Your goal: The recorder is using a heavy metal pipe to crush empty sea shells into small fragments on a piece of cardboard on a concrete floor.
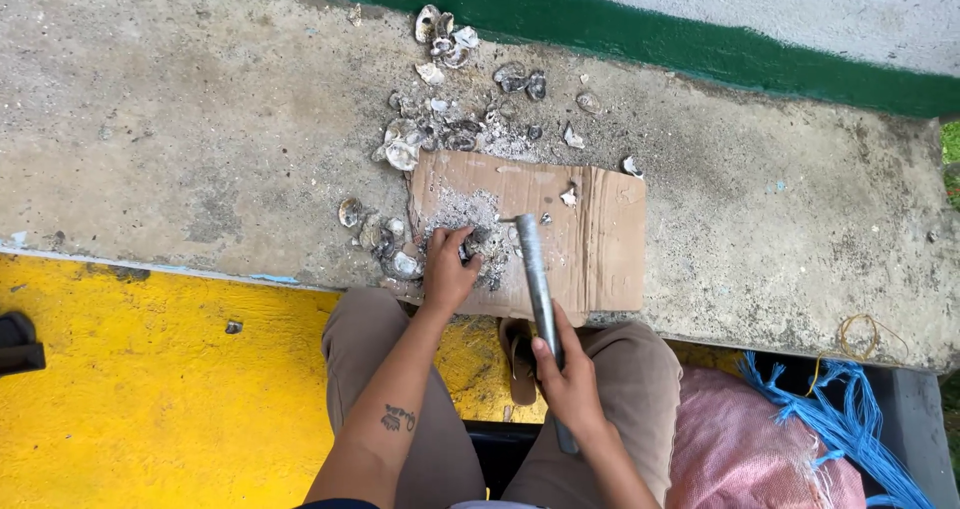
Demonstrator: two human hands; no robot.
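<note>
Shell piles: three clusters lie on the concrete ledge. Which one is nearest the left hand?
The cluster at the cardboard's left edge, beside the left hand; the others lie beyond the cardboard, nearer the wall.

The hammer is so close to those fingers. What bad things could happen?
The hammer in the right hand comes down right beside the left hand, which rests on the crushed shells, so a slip might hit the fingers. Sharp bits could fly up. The cardboard hangs over the concrete ledge edge, so it might shift.
</note>
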